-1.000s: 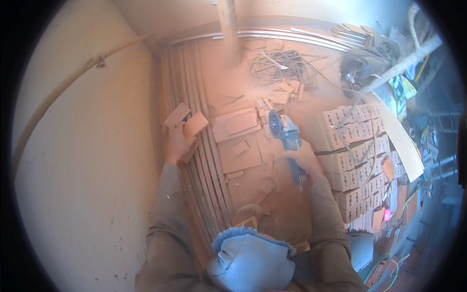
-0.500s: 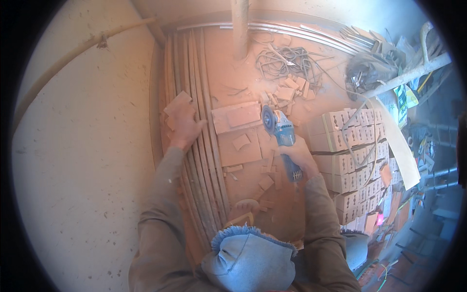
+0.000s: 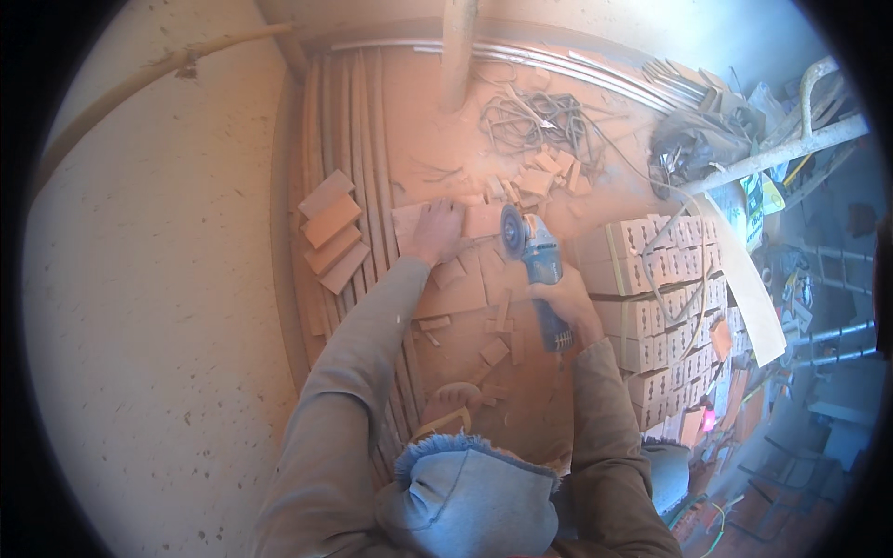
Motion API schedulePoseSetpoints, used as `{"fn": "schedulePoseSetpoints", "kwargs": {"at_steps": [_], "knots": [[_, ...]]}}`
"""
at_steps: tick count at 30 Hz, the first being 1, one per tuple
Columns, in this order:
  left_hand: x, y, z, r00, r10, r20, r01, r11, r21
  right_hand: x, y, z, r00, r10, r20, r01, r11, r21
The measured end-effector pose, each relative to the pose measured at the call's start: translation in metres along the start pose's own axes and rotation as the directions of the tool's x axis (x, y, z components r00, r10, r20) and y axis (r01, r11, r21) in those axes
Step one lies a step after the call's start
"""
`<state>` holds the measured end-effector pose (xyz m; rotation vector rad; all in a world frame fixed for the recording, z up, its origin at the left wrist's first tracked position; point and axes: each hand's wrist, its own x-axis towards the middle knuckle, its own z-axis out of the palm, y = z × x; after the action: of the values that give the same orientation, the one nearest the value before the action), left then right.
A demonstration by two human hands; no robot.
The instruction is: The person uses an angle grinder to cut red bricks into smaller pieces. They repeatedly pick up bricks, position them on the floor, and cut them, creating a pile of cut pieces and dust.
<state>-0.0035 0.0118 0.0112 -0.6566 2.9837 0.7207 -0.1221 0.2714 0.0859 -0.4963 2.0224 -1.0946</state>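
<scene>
My right hand (image 3: 567, 299) is closed around the body of a blue angle grinder (image 3: 543, 270), its disc turned toward the far left. The disc stands beside the right end of a dusty orange clay tile (image 3: 482, 221). Over the middle of that tile lies my left hand (image 3: 437, 231), fingers bent toward its far edge and gripping it. Underneath is a larger flat slab (image 3: 456, 296) with a small broken piece (image 3: 449, 272) on it. Left of my left hand, several cut tile pieces (image 3: 332, 229) overlap in a row on long bars.
Long bars (image 3: 363, 121) run along the left wall. Tile offcuts (image 3: 549, 174) and a coiled cable (image 3: 530, 121) lie beyond the grinder. Strapped stacks of hollow bricks (image 3: 656, 307) stand at the right. An upright post (image 3: 456, 65) rises at the back. A bare foot (image 3: 453, 400) is below the slab.
My left hand has left the row of cut pieces and moved right onto the tile near the grinder. The cut pieces now lie uncovered. My right hand still holds the grinder in nearly the same place.
</scene>
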Motion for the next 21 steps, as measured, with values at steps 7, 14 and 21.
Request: {"fn": "schedulePoseSetpoints", "kwargs": {"at_steps": [7, 14, 21], "knots": [[0.007, -0.003, 0.018, 0.999, -0.025, 0.027, 0.025, 1.0, -0.001, 0.008, 0.017, -0.013, 0.999, 0.013, -0.029, -0.014, 1.0, -0.024], [0.006, 0.005, 0.006, 0.998, -0.03, 0.057, 0.026, 0.996, 0.081, 0.013, 0.02, -0.01, 1.0, 0.017, -0.026, -0.017, 1.0, 0.003], [0.007, 0.001, 0.011, 0.996, -0.045, 0.083, 0.037, 0.995, 0.095, 0.012, 0.015, -0.011, 1.0, 0.001, -0.025, -0.002, 1.0, -0.022]]}}
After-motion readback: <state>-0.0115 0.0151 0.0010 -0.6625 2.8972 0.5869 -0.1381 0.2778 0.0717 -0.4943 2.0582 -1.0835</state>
